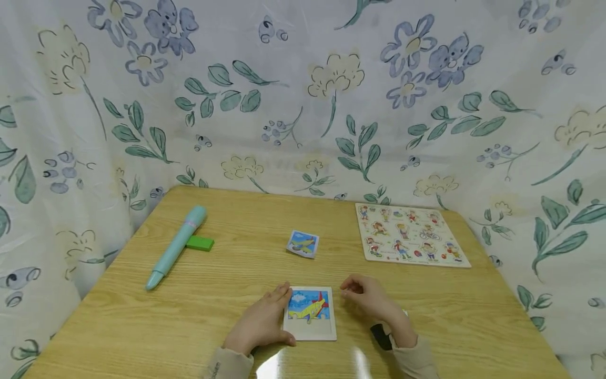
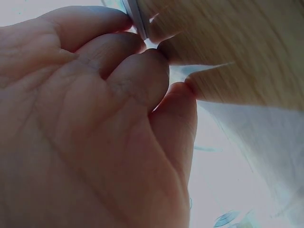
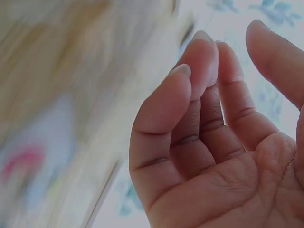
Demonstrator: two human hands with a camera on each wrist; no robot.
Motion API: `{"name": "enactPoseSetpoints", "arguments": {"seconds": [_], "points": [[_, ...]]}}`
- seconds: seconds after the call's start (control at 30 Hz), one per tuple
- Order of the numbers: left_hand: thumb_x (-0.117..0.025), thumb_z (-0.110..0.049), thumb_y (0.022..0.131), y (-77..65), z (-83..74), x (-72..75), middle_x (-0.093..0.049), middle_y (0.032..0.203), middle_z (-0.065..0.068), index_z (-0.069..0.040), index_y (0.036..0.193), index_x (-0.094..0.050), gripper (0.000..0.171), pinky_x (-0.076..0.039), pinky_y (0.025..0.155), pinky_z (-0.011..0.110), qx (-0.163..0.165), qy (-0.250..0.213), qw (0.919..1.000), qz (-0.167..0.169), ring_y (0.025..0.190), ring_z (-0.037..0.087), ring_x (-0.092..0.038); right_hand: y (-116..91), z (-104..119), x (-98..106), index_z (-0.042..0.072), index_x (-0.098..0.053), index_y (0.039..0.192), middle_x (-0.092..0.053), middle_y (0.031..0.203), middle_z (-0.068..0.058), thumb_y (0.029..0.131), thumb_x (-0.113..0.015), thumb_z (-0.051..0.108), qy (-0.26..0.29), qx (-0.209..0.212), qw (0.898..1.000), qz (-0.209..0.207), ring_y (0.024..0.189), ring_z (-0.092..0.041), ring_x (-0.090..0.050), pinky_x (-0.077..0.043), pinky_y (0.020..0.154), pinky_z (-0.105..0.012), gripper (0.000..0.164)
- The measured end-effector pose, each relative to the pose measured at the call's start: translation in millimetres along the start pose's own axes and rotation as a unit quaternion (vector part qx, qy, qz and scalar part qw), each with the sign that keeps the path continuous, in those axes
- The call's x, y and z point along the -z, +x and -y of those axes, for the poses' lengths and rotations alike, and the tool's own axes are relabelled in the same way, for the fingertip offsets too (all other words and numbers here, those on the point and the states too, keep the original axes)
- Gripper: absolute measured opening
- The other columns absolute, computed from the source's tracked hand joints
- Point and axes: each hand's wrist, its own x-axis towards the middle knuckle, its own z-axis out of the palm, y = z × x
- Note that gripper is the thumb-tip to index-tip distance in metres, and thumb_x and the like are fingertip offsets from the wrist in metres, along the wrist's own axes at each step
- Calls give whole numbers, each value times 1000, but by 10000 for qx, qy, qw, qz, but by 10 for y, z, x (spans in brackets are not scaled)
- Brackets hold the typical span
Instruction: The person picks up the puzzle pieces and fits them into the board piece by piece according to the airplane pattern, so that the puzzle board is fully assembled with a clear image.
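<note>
A small jigsaw puzzle (image 1: 310, 331) in a white frame lies near the front of the table. A yellow and red airplane on blue fills its upper part, and its lower strip is bare white. My left hand (image 1: 262, 321) holds the frame along its left side, fingers by the upper corner and thumb at the lower one. In the left wrist view the fingertips (image 2: 180, 92) rest by the table, close to a thin edge. To the right of the frame, my right hand (image 1: 371, 300) hovers with loosely bent fingers (image 3: 159, 109) and nothing in them.
Behind the puzzle lies a small airplane picture card (image 1: 303, 243). A board with many little figures (image 1: 409, 234) sits at back right. On the left, a large turquoise pen-shaped object (image 1: 175, 250) lies beside a green block (image 1: 201, 242). A floral curtain (image 1: 293, 105) hangs behind.
</note>
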Motion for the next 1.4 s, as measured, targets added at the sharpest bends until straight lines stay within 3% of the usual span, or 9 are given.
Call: {"name": "enactPoseSetpoints", "arguments": {"seconds": [0.2, 0.43, 0.63, 0.87, 1.13, 1.4], "points": [[-85, -47, 62, -3, 2, 11, -31, 156, 20, 5, 145, -39, 108, -33, 115, 57, -43, -4, 10000, -20, 142, 39, -34, -310, -168, 253, -1, -63, 108, -66, 92, -7, 94, -62, 18, 61, -661, 9951, -727, 79, -13, -59, -48, 61, -19, 23], [-85, -48, 62, -18, 21, 6, -31, 156, 20, 4, 145, -38, 109, -34, 114, 59, -40, -11, 10000, -60, 142, 41, -34, -468, -343, 186, 2, -65, 107, -66, 95, -5, 86, -71, 10, -266, -1206, 9843, -1260, 77, -11, -58, -48, 62, -20, 23], [-85, -48, 63, -19, 12, -8, -30, 157, 19, 4, 146, -38, 108, -34, 114, 59, -36, -36, 10000, -77, 143, 39, -33, -470, -347, 140, 1, -62, 118, -61, 101, -7, 75, -79, 4, -754, -1125, 9799, -1463, 76, -12, -50, -43, 62, -20, 46], [-85, -47, 63, -14, 21, -26, -31, 156, 20, 4, 146, -38, 109, -34, 114, 58, -26, -27, 9999, -114, 143, 39, -33, -442, -288, 91, 1, -63, 117, -64, 98, -5, 76, -76, -2, -981, -944, 9793, -1497, 86, -15, -58, -51, 73, -28, 44], [-87, -44, 62, 8, 11, -2, -31, 156, 20, 5, 145, -38, 108, -34, 113, 60, -42, -126, 9998, -137, 143, 40, -33, -386, -232, 39, -5, -59, 123, -64, 103, -12, 78, -73, -5, -963, -840, 9797, -1542, 95, -24, -60, -55, 82, -40, 47], [-86, -45, 63, 29, 7, -24, -29, 157, 18, 4, 146, -37, 108, -33, 115, 58, -25, -76, 10000, -49, 144, 38, -32, -312, -164, -146, -7, -57, 120, -60, 90, -7, 75, -74, -4, -1212, -620, 9761, -1691, 79, -16, -51, -47, 71, -30, 48]]}}
